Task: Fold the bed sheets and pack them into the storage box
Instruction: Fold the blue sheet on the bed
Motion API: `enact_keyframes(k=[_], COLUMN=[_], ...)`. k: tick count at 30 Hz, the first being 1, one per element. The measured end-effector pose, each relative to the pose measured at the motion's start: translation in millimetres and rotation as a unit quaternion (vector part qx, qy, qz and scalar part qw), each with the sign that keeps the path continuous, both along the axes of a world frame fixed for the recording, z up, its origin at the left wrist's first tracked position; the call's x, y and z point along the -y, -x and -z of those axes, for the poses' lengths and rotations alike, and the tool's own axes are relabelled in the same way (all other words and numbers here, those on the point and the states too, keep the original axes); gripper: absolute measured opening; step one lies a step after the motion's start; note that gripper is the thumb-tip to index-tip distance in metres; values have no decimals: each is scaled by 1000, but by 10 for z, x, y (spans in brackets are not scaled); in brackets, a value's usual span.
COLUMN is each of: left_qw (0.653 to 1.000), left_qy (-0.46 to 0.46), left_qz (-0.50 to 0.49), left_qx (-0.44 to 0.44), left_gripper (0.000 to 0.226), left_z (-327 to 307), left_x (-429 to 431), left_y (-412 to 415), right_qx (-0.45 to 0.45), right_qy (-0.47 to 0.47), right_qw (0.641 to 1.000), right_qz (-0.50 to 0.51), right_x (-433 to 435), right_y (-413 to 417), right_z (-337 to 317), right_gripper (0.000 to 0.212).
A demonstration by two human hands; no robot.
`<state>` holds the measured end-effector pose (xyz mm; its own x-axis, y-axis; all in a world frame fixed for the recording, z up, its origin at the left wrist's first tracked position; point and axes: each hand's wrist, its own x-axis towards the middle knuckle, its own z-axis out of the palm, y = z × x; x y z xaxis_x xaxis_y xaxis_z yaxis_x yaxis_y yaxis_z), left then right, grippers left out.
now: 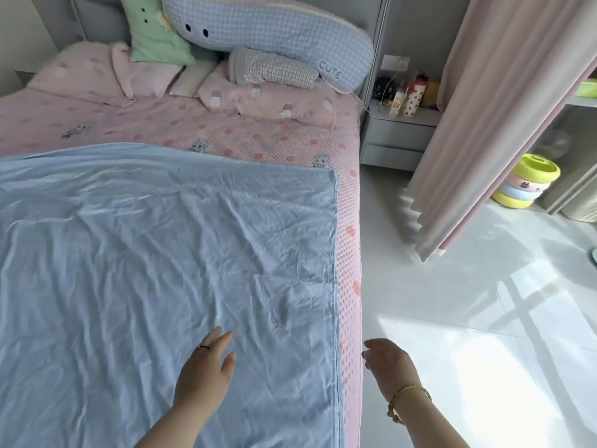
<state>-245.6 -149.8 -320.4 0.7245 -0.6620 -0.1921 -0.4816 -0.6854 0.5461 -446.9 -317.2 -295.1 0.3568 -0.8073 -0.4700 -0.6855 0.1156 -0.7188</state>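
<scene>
A light blue bed sheet (155, 253) lies spread and wrinkled over the near part of a bed with a pink dotted cover (265, 137). Its right hem runs along the bed's right side. My left hand (206, 367) hovers over or rests on the sheet near that hem, fingers straight, a ring on one finger. My right hand (389, 360) hangs past the bed's edge above the floor, fingers loosely curled and holding nothing, a gold bracelet on its wrist. No storage box is in view.
Pillows and a long blue checked cushion (268, 33) are piled at the headboard. A grey nightstand (400, 130) with bottles stands right of the bed. Pink curtains (478, 118) hang at right, stacked coloured rings (526, 182) behind them. White tiled floor (468, 334) lies alongside.
</scene>
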Motion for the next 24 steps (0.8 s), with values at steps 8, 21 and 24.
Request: enact_keyframes(k=[8, 21, 24], left_qw=[993, 989, 985], left_qy=[5, -86, -85], left_qz=[69, 13, -19], left_qx=[94, 123, 150], left_gripper=[68, 73, 77], left_z=[581, 1506, 1584], left_x=[1006, 2263, 2740], left_y=[-734, -1195, -1639], right_qx=[62, 28, 80], right_qy=[-56, -188, -186], right_qw=[995, 978, 975], right_qz=[63, 80, 93], right_x=[893, 2506, 2992], right_y=[-975, -2027, -2265], right_z=[647, 1632, 1682], right_gripper=[31, 39, 47])
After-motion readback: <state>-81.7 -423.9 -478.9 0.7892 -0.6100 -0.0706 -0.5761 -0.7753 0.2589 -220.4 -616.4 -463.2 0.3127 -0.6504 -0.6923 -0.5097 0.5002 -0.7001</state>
